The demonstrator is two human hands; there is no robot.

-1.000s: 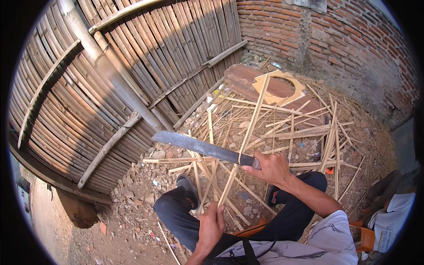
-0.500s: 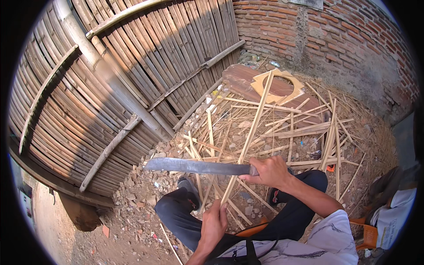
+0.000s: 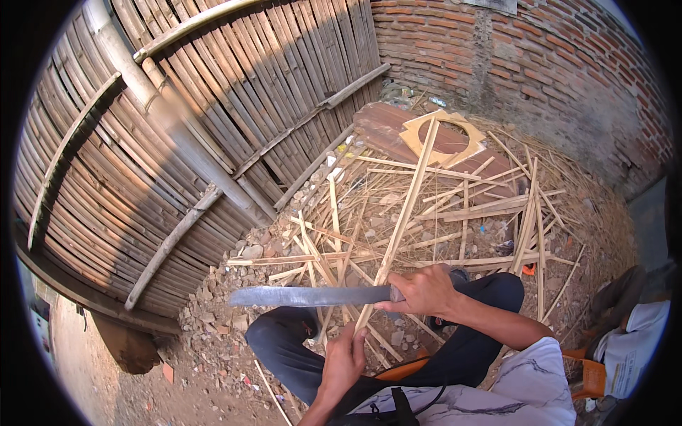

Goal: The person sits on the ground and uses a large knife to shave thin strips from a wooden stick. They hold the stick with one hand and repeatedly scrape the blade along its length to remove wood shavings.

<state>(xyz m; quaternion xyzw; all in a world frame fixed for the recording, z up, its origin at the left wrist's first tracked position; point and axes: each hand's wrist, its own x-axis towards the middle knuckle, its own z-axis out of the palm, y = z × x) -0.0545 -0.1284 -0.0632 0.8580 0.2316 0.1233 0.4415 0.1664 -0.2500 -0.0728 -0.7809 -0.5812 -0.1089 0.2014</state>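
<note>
My right hand is closed round the handle of a machete, whose long grey blade points left. The blade crosses a long pale bamboo strip near its lower end. Below that crossing my left hand grips the strip's near end. From there the strip slants up and away, its far tip overlapping a yellowish board with a round hole. My bent knees lie on either side of the strip.
Loose bamboo strips lie scattered over rubble and dry shavings. Behind them rests a brown wooden panel. A bamboo slat wall rises on the left and a brick wall at the back. An orange plastic chair stands at the right.
The machete and my right hand have moved down the strip, closer to my left hand. My left hand keeps its hold on the strip's near end.
</note>
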